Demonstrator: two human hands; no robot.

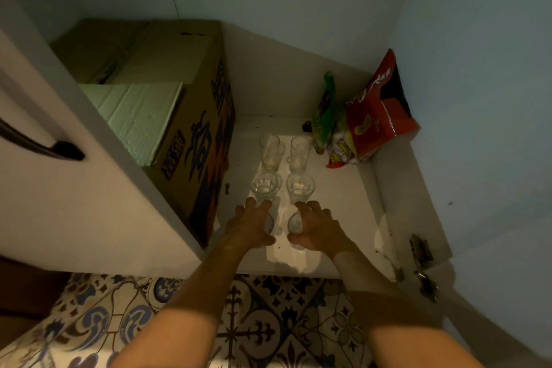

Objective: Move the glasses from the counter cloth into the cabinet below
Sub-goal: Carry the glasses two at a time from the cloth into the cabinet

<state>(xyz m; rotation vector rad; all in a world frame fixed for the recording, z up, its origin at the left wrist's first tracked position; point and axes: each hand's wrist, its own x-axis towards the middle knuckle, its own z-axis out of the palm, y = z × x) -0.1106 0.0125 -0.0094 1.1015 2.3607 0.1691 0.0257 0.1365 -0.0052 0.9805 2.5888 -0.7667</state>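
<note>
I look down into an open low cabinet with a white floor [337, 197]. Clear glasses stand on it in two rows: two tall ones at the back [270, 152] [299, 154], two short ones in the middle [265, 185] [300, 187]. My left hand [249, 225] wraps a short glass [269, 224] at the front left, which it mostly hides. My right hand [318, 227] wraps another short glass [295, 222] at the front right. Both front glasses rest on the cabinet floor. The counter cloth is out of view.
A large printed cardboard box [179, 116] fills the cabinet's left side. A red snack bag [378, 116] and a green packet [325, 110] lean in the back right corner. The open door [53, 182] with a dark handle is at left, hinges [421, 254] at right. Patterned tiles [263, 326] lie below.
</note>
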